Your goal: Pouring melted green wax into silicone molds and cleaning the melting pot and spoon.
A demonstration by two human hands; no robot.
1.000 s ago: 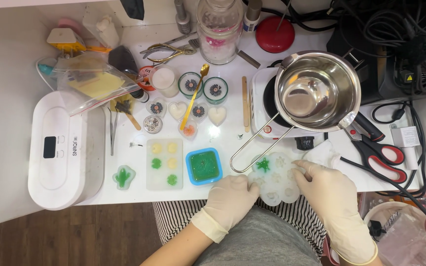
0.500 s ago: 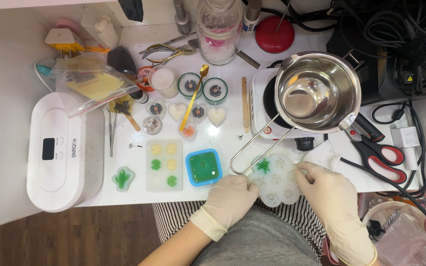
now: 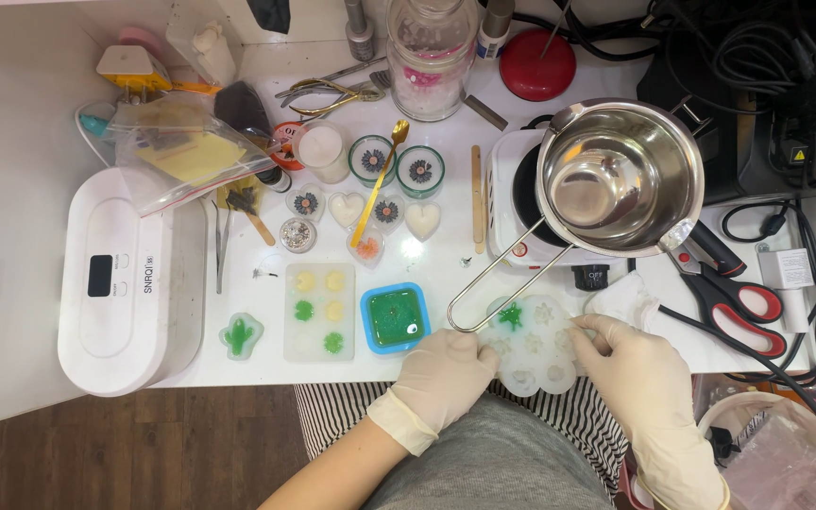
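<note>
At the far left a white rounded machine with a small dark screen (image 3: 134,283) sits on the white table (image 3: 446,264). Beyond it lies a clear zip bag holding yellow sheets (image 3: 181,156), a flat package tilted against the machine's far edge. Near the table's front edge come a small green cactus-shaped mould (image 3: 240,335), a clear rectangular mould with yellow and green shapes (image 3: 319,312), and a blue square mould filled with green (image 3: 395,317). Far behind these stands a tall clear jar with a pink printed label (image 3: 432,61).

The gloved left hand (image 3: 441,373) grips the left rim of a translucent white flower-shaped silicone mould (image 3: 533,345), fingers curled over its edge. The mould lies at the table's near edge, one cavity holding a green piece. The gloved right hand (image 3: 639,373) pinches the mould's right rim with its fingertips.

Beyond the mould, a steel pot with a wire handle (image 3: 620,175) rests on a white hotplate (image 3: 512,203). To the right lie red-handled scissors (image 3: 734,297).
</note>
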